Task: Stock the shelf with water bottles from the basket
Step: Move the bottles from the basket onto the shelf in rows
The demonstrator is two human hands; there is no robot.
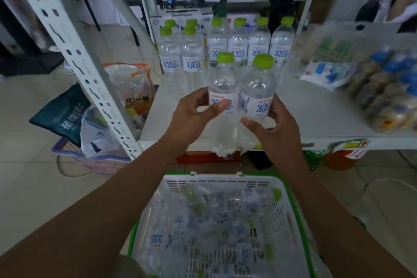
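Note:
My left hand (191, 115) grips a clear water bottle (223, 83) with a green cap and a white label. My right hand (275, 128) grips a second such bottle (259, 84) right beside it. Both bottles are upright, held side by side above the front edge of the white shelf (316, 115). Several matching bottles (225, 45) stand in rows at the back of the shelf. Below my arms sits the white basket (291, 216) with a green rim, holding several more bottles lying down.
Bagged snacks (388, 88) and a white-blue packet (327, 72) lie on the shelf's right side. The perforated shelf post (74, 52) slants down at left. A pink basket (90, 156) with bags stands on the floor left of the shelf.

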